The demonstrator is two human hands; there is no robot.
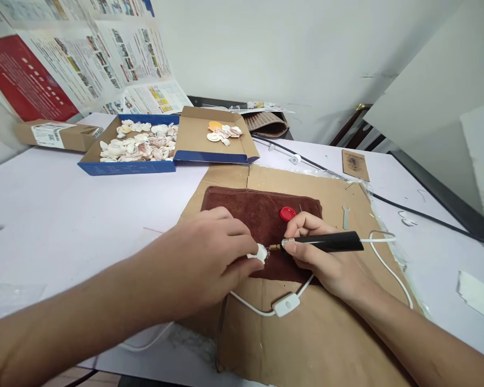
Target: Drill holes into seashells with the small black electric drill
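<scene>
My left hand pinches a small white shell down on a dark red cloth. My right hand grips a black pen-shaped electric tool like a pencil, its metal tip touching the shell. A white cord with an inline switch runs from the tool around the cloth. A red cap lies on the cloth just beyond my right fingers.
Brown cardboard covers the white table under the cloth. A blue box of several shells stands at the back left, its open lid holding a few more. A small spanner lies to the right, and a black cable crosses behind.
</scene>
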